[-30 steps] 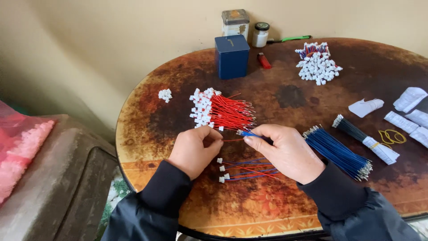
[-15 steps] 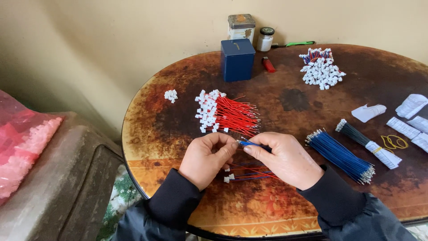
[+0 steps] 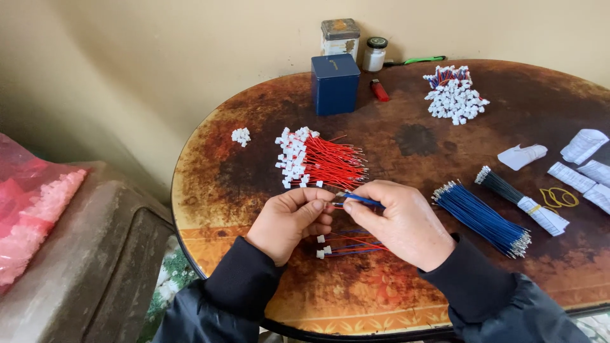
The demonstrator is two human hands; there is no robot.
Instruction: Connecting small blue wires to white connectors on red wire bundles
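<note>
Blue-insulated wire (image 3: 363, 200) — thin and straight — is pinched in the right hand (image 3: 397, 222) above the mottled, rust-brown oval table (image 3: 406, 140). The left hand (image 3: 289, 219) curls closed at the wire's metal tip; what it grips is hidden. Red wires with white plastic connectors (image 3: 318, 162) fan out just beyond — finished red-and-blue leads (image 3: 346, 244) lie beneath the hands.

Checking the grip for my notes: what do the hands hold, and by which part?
The right hand pinches a blue wire near its left end; the left hand meets that tip, its own hold hidden.
</note>
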